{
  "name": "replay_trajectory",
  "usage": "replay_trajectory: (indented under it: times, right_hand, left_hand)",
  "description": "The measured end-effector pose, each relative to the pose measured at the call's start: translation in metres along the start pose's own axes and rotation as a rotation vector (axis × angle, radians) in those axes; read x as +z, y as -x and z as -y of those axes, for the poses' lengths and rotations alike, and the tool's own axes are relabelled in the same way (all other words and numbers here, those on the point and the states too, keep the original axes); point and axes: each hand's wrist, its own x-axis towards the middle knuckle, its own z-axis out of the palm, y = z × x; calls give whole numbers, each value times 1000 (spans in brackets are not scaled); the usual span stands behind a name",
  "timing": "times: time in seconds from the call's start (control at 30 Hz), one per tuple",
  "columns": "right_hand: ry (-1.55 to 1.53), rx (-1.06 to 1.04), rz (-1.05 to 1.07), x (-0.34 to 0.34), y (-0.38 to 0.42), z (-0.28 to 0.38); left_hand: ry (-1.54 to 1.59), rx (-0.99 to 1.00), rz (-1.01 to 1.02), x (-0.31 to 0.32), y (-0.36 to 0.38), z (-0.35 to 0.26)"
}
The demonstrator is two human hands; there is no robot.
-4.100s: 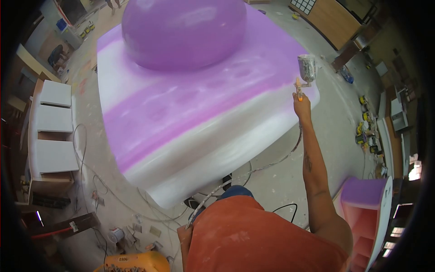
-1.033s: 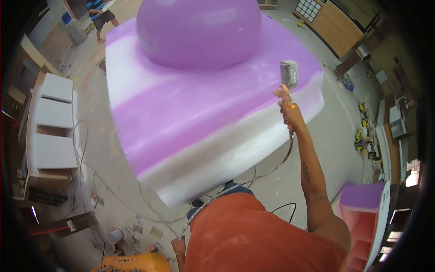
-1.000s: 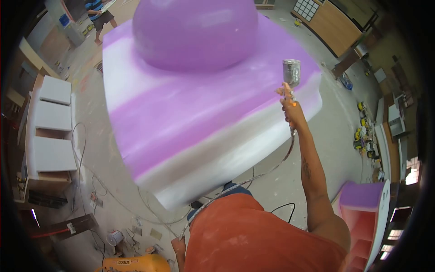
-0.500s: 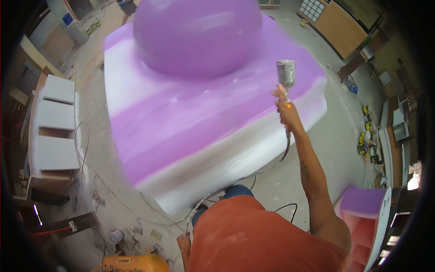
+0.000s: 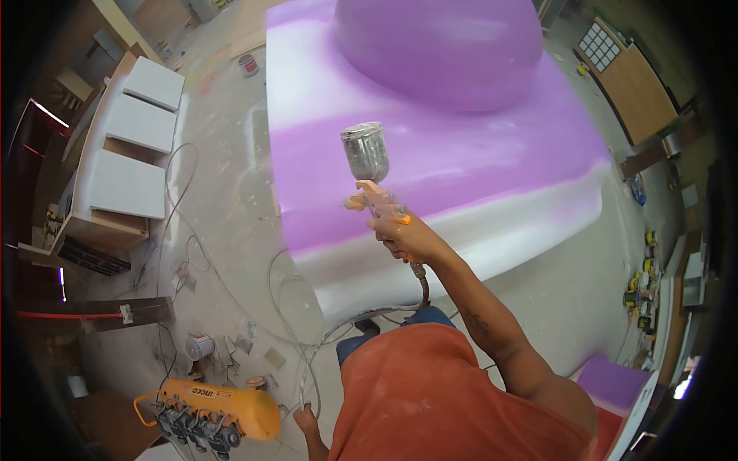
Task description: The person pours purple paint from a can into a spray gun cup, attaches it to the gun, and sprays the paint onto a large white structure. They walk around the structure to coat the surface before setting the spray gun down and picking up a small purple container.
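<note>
We see the right hand wrapped tight around the grip of a spray gun, its metal cup upright above the orange body, held over the near left part of a large platform. The platform's top is purple, fading to white along the left edge and the rounded front lip; a big purple dome sits on it. An air hose runs from the gun's base down toward the left hand, low beside the orange shirt; we cannot tell whether its fingers are closed on the hose. The concrete floor is dusty, with cables looping across it. An orange compressor lies near the bottom, white cabinets stand at left, and paint cans line the right wall.
</note>
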Motion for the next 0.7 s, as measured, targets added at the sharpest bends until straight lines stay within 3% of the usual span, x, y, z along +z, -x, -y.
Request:
replay_trajectory:
  times: [0.07,0.17,0.23,0.37,0.7]
  right_hand:
    - [-56,32,66,6,-3,-1]
    - [-135,23,34,-12,-5,-8]
    - [60,-56,-196,-38,5,-2]
    - [162,-100,-475,-139,33,10]
    - [254,-203,-992,-426,105,52]
  left_hand:
    - [52,-101,-3,-4,-5,4]
    - [19,-81,-32,-11,-18,-9]
    - [-94,-15,19,-18,-25,-25]
    - [-291,170,167,4,-21,-81]
    - [-309,424,407,131,34,-226]
